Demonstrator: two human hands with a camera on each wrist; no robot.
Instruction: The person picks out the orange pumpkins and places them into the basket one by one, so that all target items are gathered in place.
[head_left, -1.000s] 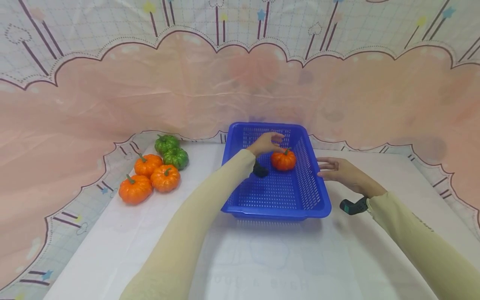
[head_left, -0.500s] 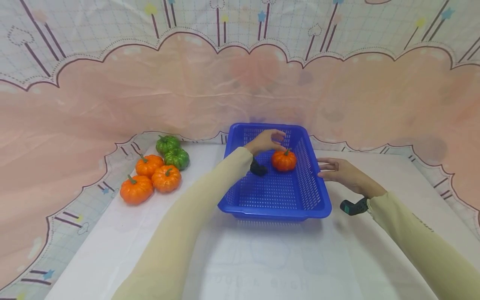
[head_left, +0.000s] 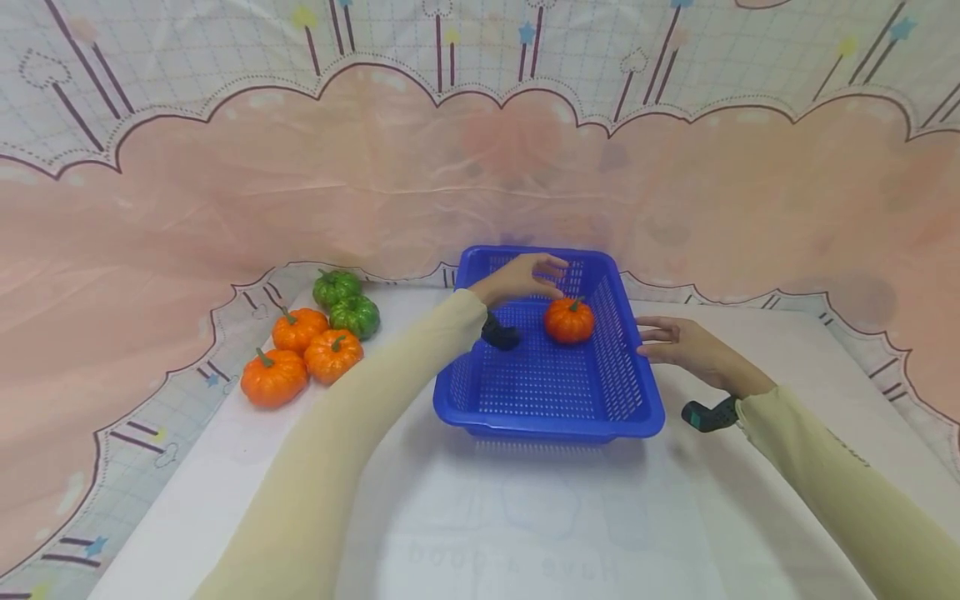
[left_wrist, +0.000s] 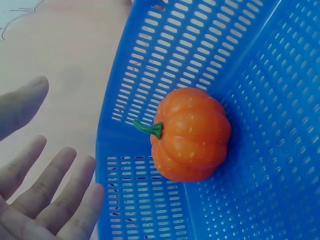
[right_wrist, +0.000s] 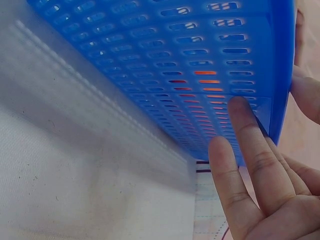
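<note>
Your left hand (head_left: 522, 277) is above the blue basket (head_left: 547, 427), its fingers (left_wrist: 44, 192) apart, near the orange pumpkin (head_left: 569, 321), which sits inside, in the right half. Your right hand (head_left: 688, 345) is also spread, just beside the outer wall (right_wrist: 160, 55) (whether it touches, I cannot tell). On the white table (head_left: 487, 500), at left, three more orange pumpkins (head_left: 273, 379) and two green ones (head_left: 355, 317) are grouped

I read the basket (head_left: 540, 427) as blue and its pumpkin (left_wrist: 192, 140) as orange, flecked yellow, with a green stem (left_wrist: 158, 130). I log pale-yellow sleeves (head_left: 337, 450), a white table (head_left: 540, 517), two green pumpkins (head_left: 355, 317), and a dark-scalloped peach backdrop (head_left: 262, 192).
</note>
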